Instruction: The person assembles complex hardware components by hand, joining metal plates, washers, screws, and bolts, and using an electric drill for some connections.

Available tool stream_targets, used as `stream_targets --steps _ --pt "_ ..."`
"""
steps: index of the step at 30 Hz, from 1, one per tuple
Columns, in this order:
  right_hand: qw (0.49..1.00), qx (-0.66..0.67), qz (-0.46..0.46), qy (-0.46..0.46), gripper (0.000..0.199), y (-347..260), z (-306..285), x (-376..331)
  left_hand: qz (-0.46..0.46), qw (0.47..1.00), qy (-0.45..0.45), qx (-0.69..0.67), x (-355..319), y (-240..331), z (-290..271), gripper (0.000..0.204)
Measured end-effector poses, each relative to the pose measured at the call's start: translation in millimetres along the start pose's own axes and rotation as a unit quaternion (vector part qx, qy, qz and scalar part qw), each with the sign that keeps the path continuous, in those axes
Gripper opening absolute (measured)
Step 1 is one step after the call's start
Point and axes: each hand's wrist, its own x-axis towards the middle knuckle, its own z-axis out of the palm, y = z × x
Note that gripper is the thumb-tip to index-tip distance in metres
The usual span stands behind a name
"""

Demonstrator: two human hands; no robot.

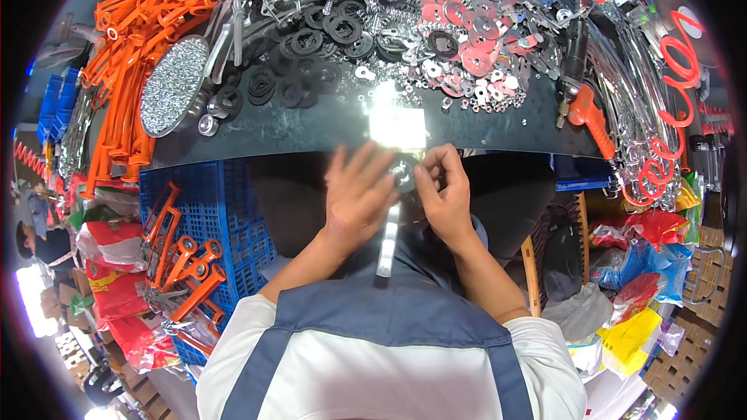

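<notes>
Two bare hands meet just below the bench edge, and between them, at the centre of the dial, sits a dark round part! The right hand, at four o'clock, has thumb and fingertips drawn together, apparently pinching the part's edge. Across at eight o'clock, the left hand is spread, fingers extended and blurred; whether they touch the part, nobody can tell from here. Down at six o'clock a shiny metal strip points toward the lap, its join to the round part unclear.

It looks like a fitting or adjusting step, with the right hand steadying. The next move seems to call for a firm right pinch and careful placing of the left fingertips.

Supplies ring the bench: black rings at eleven o'clock, red discs at one, orange handles at ten, and an orange-gripped power tool at two, nose toward the bench's near edge.
</notes>
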Motion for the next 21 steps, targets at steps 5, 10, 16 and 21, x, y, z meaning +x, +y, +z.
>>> stream_targets --steps 5,10,16,21 --pt "1.000 0.012 -0.013 -0.006 0.010 -1 -5 7 -0.012 0.998 0.058 0.009 -5 9 12 0.028" --pt "1.000 0.015 0.014 -0.011 0.010 -2 -9 6 0.006 0.999 0.022 0.042 1 12 3 0.027" --pt "0.988 -0.107 -0.087 0.074 0.010 -17 -39 53 0.010 0.997 -0.005 0.072 6 17 -12 0.030" --pt "0.830 -0.476 -0.247 0.152 0.029 -10 -48 122 -0.005 0.998 0.036 0.057 12 14 -35 0.034"
